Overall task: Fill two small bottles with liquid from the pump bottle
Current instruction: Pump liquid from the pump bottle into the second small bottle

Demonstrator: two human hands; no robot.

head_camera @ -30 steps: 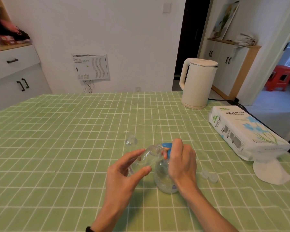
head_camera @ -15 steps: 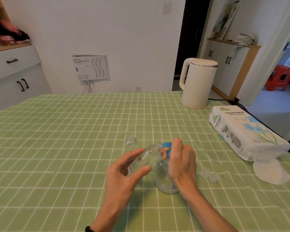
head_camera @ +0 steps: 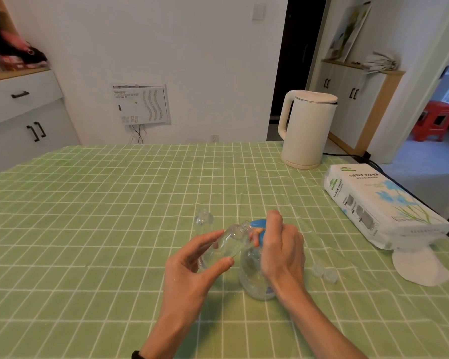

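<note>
At middle of counter (head_camera: 88, 203), left hand (head_camera: 192, 265) pinches small bottle (head_camera: 228, 242) between thumb and fingers, tilted so mouth sits at blue spout (head_camera: 257, 224); right hand (head_camera: 283, 247) curls over pump bottle (head_camera: 254, 275) top, likely to press; second small bottle (head_camera: 203, 221) stands behind.

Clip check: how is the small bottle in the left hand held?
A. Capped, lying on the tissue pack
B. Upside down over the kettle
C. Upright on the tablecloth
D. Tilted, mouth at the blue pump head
D: the left hand holds the small bottle tilted, its open mouth against the blue pump head that the right hand grips.
</note>
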